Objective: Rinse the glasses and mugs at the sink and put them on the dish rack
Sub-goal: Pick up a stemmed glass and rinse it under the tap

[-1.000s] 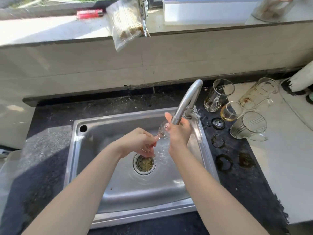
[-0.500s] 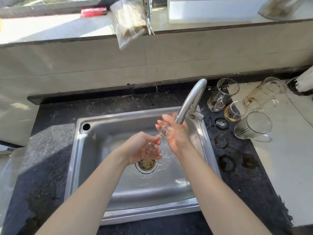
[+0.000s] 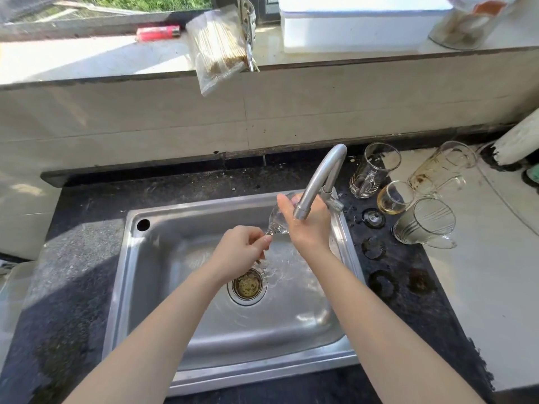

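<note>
A small clear stemmed glass is held tilted over the steel sink, just under the spout of the curved faucet. My left hand pinches its stem, and my right hand wraps the bowl from the right, hiding most of it. Water runs over the sink floor toward the drain. On the counter to the right stand a glass mug, a stained mug, a small glass with amber liquid and a ribbed mug.
Dark ring stains mark the black counter right of the sink. The sill above holds a red lighter, a plastic bag of sticks, a white box and a jar. No dish rack shows.
My left hand has slid down from the bowl to pinch the stem. The glass is tipped up more toward the spout, and my right hand has shifted slightly around the bowl.
</note>
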Available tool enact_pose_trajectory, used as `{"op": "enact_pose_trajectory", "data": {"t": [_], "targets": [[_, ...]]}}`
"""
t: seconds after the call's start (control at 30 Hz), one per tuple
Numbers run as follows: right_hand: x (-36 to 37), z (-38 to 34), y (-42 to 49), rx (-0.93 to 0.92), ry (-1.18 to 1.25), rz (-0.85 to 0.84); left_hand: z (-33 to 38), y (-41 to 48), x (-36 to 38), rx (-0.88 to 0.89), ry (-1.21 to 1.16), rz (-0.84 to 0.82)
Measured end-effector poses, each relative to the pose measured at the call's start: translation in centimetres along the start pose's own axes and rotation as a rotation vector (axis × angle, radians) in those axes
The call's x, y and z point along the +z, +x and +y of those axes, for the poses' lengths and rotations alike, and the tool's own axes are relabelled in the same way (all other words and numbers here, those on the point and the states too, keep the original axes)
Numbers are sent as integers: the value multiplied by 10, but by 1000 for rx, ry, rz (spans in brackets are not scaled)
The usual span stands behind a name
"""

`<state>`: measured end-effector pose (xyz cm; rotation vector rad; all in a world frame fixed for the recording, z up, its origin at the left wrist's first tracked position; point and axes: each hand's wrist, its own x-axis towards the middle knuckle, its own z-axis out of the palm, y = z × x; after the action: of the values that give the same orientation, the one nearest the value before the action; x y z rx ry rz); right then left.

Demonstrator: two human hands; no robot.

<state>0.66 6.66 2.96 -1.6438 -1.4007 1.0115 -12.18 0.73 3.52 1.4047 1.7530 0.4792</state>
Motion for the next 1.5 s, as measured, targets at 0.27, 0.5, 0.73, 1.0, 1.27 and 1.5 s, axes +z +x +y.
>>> {"op": "enact_pose_trajectory", "data": {"t": [0.27, 0.5, 0.73, 1.0, 1.27, 1.5], "targets": [[-53, -19, 20, 145, -20, -884, -1, 1, -17, 222, 321, 7], [-32, -2, 12, 243, 110, -418, 1, 6, -10, 164, 215, -99], [-2, 21, 8, 29, -457, 6, -5, 4, 0, 73, 46, -147], [-12, 5, 0, 361, 585, -208, -13, 1, 3, -88, -579, -475], [-16, 14, 8, 188, -15, -269, 13, 16, 28, -77, -322, -307], [-47, 37, 23, 261, -14, -202, 11, 30, 39, -150, -497, -294]]}}
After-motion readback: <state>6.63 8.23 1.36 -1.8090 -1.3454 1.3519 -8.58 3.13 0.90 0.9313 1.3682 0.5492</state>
